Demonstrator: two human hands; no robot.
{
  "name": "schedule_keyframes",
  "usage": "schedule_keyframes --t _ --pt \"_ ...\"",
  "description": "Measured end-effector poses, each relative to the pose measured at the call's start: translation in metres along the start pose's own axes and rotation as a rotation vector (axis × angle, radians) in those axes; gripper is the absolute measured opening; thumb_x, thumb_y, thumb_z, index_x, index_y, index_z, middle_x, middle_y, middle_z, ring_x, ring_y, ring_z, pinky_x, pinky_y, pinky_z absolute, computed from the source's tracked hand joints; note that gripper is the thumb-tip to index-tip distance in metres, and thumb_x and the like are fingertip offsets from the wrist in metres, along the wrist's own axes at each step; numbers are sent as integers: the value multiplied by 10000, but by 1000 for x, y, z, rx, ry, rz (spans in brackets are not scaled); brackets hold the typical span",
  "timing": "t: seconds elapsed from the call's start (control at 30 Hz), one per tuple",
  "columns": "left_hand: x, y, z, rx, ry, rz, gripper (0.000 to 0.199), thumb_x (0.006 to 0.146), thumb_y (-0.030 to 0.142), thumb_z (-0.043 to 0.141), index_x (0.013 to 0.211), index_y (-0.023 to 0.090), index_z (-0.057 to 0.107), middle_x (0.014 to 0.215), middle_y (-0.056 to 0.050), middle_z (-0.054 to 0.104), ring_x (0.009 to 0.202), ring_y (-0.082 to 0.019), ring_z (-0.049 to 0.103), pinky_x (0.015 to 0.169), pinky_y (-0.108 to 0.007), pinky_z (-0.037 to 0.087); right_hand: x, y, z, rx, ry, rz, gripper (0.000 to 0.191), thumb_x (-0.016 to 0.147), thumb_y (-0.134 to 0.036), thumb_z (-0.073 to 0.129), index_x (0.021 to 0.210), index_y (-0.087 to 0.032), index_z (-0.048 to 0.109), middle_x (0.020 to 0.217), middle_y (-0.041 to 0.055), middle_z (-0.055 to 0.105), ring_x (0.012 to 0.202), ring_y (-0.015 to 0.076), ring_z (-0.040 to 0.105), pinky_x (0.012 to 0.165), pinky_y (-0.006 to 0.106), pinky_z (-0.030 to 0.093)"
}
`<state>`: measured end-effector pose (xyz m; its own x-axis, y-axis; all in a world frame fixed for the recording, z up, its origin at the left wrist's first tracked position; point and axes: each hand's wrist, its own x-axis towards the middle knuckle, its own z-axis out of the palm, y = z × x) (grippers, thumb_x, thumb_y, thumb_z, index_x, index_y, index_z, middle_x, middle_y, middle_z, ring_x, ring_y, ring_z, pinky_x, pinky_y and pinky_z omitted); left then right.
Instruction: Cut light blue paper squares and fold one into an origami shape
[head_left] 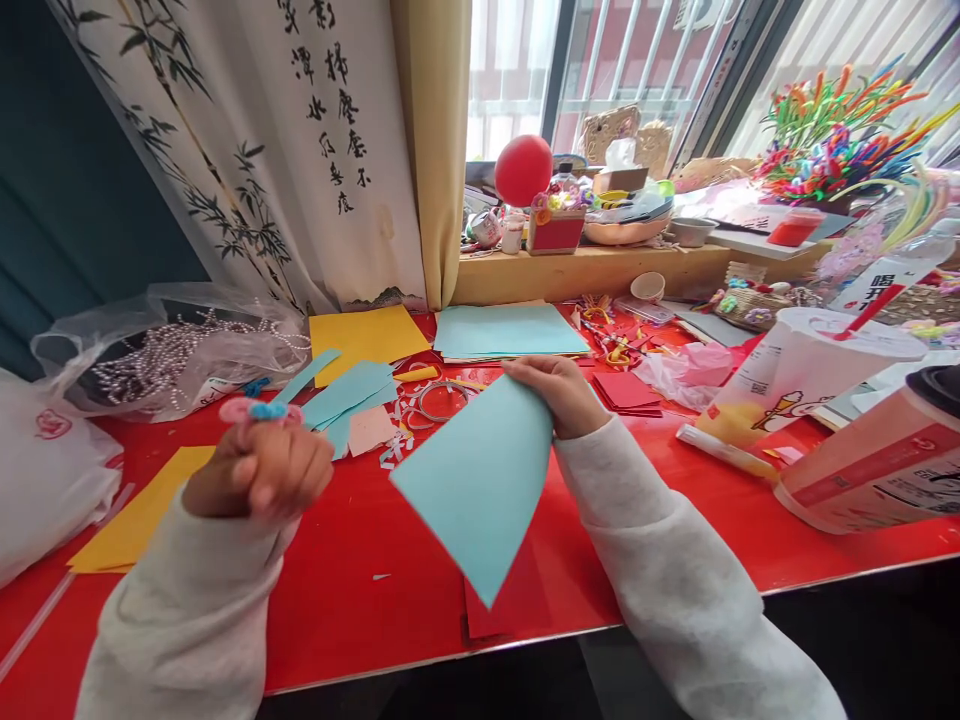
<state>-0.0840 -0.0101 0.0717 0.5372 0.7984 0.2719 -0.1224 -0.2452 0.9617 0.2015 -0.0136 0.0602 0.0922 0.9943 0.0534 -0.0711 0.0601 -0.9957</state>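
Observation:
A light blue paper sheet (480,470) hangs from my right hand (559,393), whose fingers pinch its top corner above the red table (352,600). My left hand (262,470) is raised at the left with its fingers curled, slightly blurred. A pink and blue twisted ornament (261,411) shows at the top of that hand; whether the fingers hold it or it sits on them is unclear. Cut light blue pieces (352,395) and a pink piece (371,430) lie behind, between the hands. Below the held sheet, a dark red sheet (510,600) lies at the table's front edge.
Yellow paper (367,335) and a light blue stack (510,330) lie at the back. Scissors and scraps lie between them and me. Bagged beads (187,360) are at the left; two drink cups (802,375) (885,450) stand at the right. A red balloon (523,171) is near the window.

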Motion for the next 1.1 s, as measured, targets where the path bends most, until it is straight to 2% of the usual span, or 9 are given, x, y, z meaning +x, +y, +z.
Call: schedule_keyframes --t 0.03,0.1,0.23,0.4,0.67,0.83,0.9,1.0,1.1 --pt "3 -1 5 -50 98 18 410 583 530 639 367 215 489 288 32 347 314 -85 363 332 -224 333 -4 1 7 -10 -81 5 276 633 -401 638 590 -156 519 518 -40 432 463 72 387 441 218 277" --pt "11 -5 18 111 212 -65 235 674 417 622 609 192 637 497 3 542 491 -91 496 480 -217 413 -13 6 24 -54 -222 10 285 652 -414 625 594 -154 524 530 -37 437 474 72 395 449 215 292" --pt "23 -21 40 260 -63 -330 224 626 357 672 679 149 608 611 1 562 592 -102 508 582 -240 430 -25 22 54 -223 -378 -76 316 694 -452 581 603 -150 552 551 -26 465 512 79 410 475 216 307" --pt "23 -31 46 168 -116 -377 275 644 385 639 571 147 521 509 34 459 508 -80 431 505 -231 360 -29 28 60 -307 -407 -155 335 729 -458 543 601 -149 541 586 -15 479 561 87 426 511 216 319" --pt "22 -24 42 251 -122 -387 260 628 374 642 542 157 527 507 32 457 501 -76 415 498 -243 313 -6 20 29 -158 -98 -62 318 687 -442 580 580 -160 478 532 -41 379 485 71 338 456 219 250" --pt "16 -11 27 190 -185 -306 234 664 298 633 513 154 527 468 26 484 468 -70 429 485 -232 310 8 20 12 -87 37 -73 301 654 -416 615 564 -156 492 519 -44 373 475 66 317 447 220 222" --pt "12 -4 18 107 -241 -234 239 679 274 626 499 154 525 438 18 490 437 -73 431 468 -233 317 14 21 2 -55 122 -91 293 637 -406 629 557 -153 505 519 -42 384 476 66 318 452 222 231" --pt "7 3 10 6 -304 -13 212 706 259 606 525 159 559 433 1 505 440 -93 455 455 -238 346 24 22 -19 18 330 -102 284 579 -395 670 561 -152 524 520 -39 421 485 72 347 463 224 264" --pt "8 -2 10 127 -86 208 105 743 225 577 664 193 638 599 -13 605 592 -116 545 595 -248 437 30 24 -29 92 446 -108 303 541 -405 696 579 -155 530 518 -44 439 480 73 354 461 220 277"
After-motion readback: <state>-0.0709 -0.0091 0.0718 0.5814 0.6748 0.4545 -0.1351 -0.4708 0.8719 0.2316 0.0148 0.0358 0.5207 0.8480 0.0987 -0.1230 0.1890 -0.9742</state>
